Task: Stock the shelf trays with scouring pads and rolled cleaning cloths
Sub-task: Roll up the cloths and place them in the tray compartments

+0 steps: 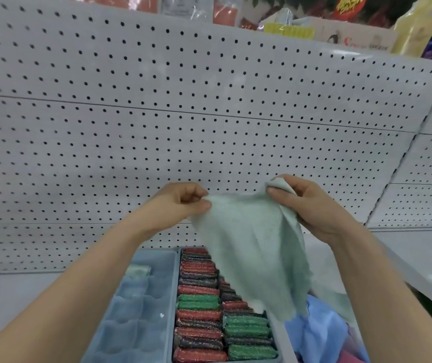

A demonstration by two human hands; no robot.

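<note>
Cleaning cloth (251,247), pale green and unrolled, hung in the air above the front part of the shelf (13,297), stretched by its top edge between both hands, its loose lower corner drooping over the trays. On the left hand (183,203) the thumb and forefinger pinched the upper left corner, the other fingers (191,196) curled into the palm. The right hand (311,208) pinched the upper right corner, which folded over its forefinger, while the rest of its fingers curled behind the fabric. Beneath the cloth a grey tray (179,279) held scouring pads (199,315) standing on edge in two rows of red, green and dark ones, its far end close to the shelf's back edge. Just left of it sat a blue-grey compartment tray (136,323), something pale lying in a far cell. Toward the right edge lay a heap of blue cloths (322,334). Behind rose a white pegboard panel (183,113).
</note>
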